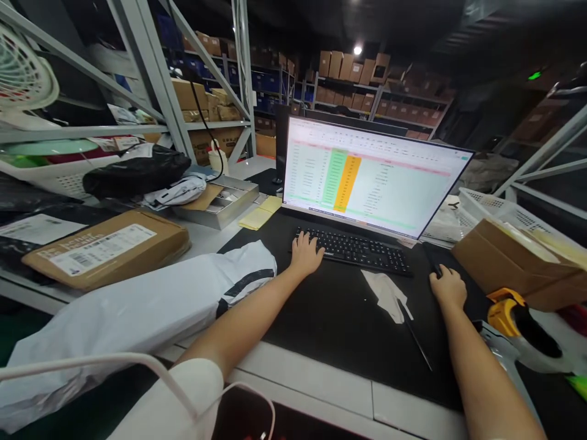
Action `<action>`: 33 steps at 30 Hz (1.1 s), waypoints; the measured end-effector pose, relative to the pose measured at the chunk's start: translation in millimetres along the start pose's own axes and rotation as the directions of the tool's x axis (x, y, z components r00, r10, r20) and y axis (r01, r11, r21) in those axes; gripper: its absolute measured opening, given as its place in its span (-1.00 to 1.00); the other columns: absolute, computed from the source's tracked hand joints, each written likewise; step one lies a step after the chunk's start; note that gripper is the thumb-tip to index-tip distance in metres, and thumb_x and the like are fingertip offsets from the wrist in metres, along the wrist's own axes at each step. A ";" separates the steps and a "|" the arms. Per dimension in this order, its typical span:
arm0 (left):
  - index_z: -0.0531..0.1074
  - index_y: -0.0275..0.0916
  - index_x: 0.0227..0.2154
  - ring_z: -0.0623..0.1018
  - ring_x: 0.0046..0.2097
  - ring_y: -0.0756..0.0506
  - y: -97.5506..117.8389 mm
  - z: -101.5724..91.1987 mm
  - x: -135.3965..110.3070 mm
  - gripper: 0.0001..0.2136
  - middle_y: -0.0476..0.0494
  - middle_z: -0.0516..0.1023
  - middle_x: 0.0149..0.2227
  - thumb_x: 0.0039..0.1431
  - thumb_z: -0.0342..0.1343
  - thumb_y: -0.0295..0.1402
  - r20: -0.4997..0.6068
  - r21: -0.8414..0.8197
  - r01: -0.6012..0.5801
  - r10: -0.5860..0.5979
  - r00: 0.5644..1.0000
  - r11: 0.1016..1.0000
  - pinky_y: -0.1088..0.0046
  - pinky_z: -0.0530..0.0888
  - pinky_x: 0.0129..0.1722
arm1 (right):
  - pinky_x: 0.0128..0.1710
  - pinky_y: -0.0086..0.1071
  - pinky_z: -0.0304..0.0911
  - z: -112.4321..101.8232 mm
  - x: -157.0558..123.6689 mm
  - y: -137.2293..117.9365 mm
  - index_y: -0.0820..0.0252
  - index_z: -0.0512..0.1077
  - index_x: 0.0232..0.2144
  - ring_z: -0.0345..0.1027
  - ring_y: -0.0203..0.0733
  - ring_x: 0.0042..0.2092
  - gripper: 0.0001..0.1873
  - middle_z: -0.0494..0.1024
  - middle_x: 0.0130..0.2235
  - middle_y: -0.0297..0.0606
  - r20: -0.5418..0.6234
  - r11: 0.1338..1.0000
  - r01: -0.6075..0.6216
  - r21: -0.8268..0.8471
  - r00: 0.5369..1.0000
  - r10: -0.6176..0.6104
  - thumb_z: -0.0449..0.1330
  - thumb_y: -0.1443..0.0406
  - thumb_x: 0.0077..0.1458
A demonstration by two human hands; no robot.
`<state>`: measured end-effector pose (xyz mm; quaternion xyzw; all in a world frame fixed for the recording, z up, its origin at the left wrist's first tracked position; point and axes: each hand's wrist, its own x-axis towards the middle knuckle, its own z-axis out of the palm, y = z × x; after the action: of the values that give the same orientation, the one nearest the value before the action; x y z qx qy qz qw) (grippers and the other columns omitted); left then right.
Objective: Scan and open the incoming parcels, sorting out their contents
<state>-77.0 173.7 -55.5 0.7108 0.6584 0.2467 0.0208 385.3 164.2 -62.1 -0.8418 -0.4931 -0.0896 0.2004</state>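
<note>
My left hand [306, 254] rests at the left end of a black keyboard [362, 250], its fingers spread over the keys. To the right, my right hand [449, 288] is closed over a dark computer mouse [439, 271], mostly hidden under the palm. Behind the keyboard stands a lit monitor [394, 189] showing a spreadsheet with a green and an orange column. Between my hands, a crumpled whitish piece of paper or tissue [384, 294] and a thin dark stick, perhaps a pen [419, 348], lie on the black desk mat [330, 305].
On the left lie a long white wrapped parcel [151, 293], a labelled brown package [110, 244], a metal tray [229, 205] and yellow notes [260, 212]. A cardboard box [513, 263] and a yellow tape dispenser [504, 315] flank my right arm. Shelving with boxes stands behind.
</note>
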 end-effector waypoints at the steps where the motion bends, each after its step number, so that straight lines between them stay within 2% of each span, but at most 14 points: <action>1: 0.40 -0.31 0.33 0.11 0.53 -0.40 -0.4 0.6 0.0 -0.47 -0.43 0.24 0.47 0.45 -0.04 -0.12 0.000 0.000 0.001 -0.001 1.000 1.000 -0.13 0.09 0.49 | 0.18 0.09 0.34 1.2 0.2 0.8 0.19 0.44 0.34 0.39 0.32 0.20 -0.38 0.36 0.34 0.11 0.002 1.000 0.002 0.000 1.000 -0.002 0.06 0.14 0.32; 9: 0.39 -0.30 0.35 0.08 0.54 -0.38 -0.1 -0.3 -0.9 -0.46 -0.40 0.22 0.48 0.47 -0.05 -0.12 0.033 -0.010 0.014 -0.013 0.999 1.000 -0.08 0.08 0.50 | 0.20 0.02 0.31 9.0 1.6 9.3 0.21 0.47 0.31 0.37 0.30 0.22 -0.39 0.37 0.33 0.08 0.001 1.000 0.014 -0.001 1.000 -0.014 0.06 0.14 0.32; 17: 0.40 -0.29 0.34 0.10 0.54 -0.38 -0.2 -1.6 -1.2 -0.48 -0.38 0.24 0.47 0.46 -0.03 -0.13 0.026 -0.017 0.015 -0.015 1.000 1.000 -0.08 0.10 0.49 | 0.17 0.03 0.35 3.2 -1.6 2.2 0.22 0.45 0.33 0.39 0.30 0.20 -0.37 0.35 0.35 0.10 -0.038 1.000 0.011 -0.005 0.999 -0.012 0.07 0.15 0.31; 21: 0.40 -0.29 0.33 0.10 0.54 -0.38 -1.8 -0.7 -0.5 -0.47 -0.40 0.23 0.47 0.46 -0.04 -0.12 0.024 -0.011 0.008 -0.008 1.000 1.000 -0.07 0.10 0.49 | 0.16 0.07 0.35 -2.4 -6.7 -3.6 0.22 0.44 0.34 0.40 0.31 0.21 -0.39 0.35 0.34 0.11 -0.055 0.999 -0.031 -0.006 0.998 0.031 0.07 0.15 0.33; 26: 0.40 -0.31 0.34 0.10 0.54 -0.40 -1.8 -2.0 0.0 -0.47 -0.42 0.24 0.47 0.45 -0.05 -0.13 0.030 0.016 0.006 -0.006 1.000 1.000 -0.08 0.12 0.49 | 0.14 0.05 0.34 -6.7 -7.5 -7.2 0.30 0.44 0.32 0.38 0.31 0.21 -0.43 0.32 0.32 0.21 -0.042 0.995 -0.104 -0.008 0.994 0.103 0.06 0.20 0.36; 33: 0.42 -0.35 0.32 0.13 0.52 -0.42 -3.7 -0.8 2.6 -0.46 -0.45 0.26 0.46 0.44 -0.04 -0.13 0.014 0.061 -0.008 0.007 1.000 0.998 -0.10 0.14 0.47 | 0.16 -0.04 0.30 -11.9 -4.0 -11.0 0.29 0.44 0.30 0.33 0.23 0.24 -0.47 0.33 0.31 0.16 -0.028 0.988 -0.155 -0.008 0.988 0.155 0.06 0.19 0.40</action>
<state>-80.7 176.4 -55.4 0.7153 0.6627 0.2218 0.0028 374.3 160.7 -50.0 -0.8772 -0.4231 -0.0877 0.2093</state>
